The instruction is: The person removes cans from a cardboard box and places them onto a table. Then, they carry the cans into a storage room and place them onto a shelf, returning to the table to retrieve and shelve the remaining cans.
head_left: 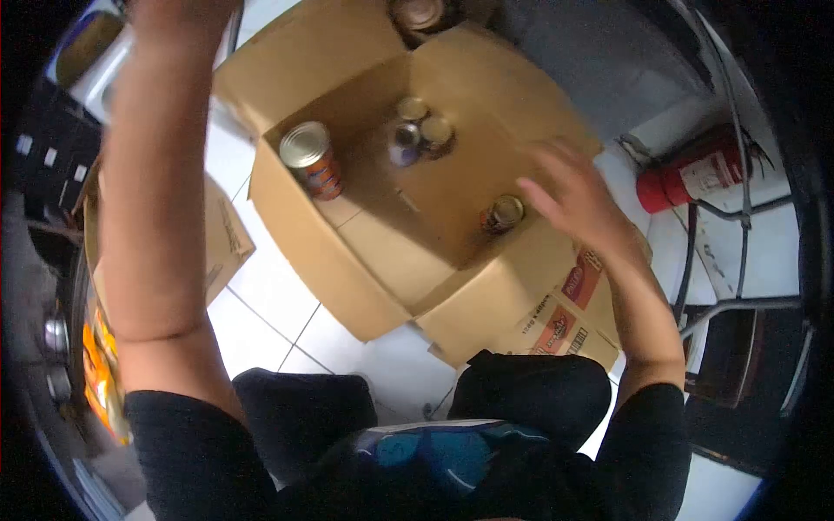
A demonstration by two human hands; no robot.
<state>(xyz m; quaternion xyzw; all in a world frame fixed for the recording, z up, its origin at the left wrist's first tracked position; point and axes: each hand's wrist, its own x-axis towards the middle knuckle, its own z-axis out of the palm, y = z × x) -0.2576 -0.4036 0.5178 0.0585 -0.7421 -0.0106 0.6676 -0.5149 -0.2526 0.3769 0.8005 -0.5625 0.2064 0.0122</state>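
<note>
A large open cardboard box (347, 273) stands on the floor before me, its flaps spread outward. My right hand (578, 195) hovers over its right side, fingers and thumb apart, slightly blurred, holding nothing that I can see. Below and left of that hand, a small can (506, 213) sits near the box's inner corner. At the left wall inside is a tall tin can (311, 156) with an orange-red label. Several small cans (417, 130) are grouped toward the back. My left arm reaches up past the top edge, and the hand is out of the picture.
To the right, a red fire extinguisher (691, 178) lies beside black metal tubing (738, 304). Another cardboard box (224, 239) is at the left, partly behind my left arm. Orange packets (102, 382) sit below it. White tiles (269, 304) cover the floor.
</note>
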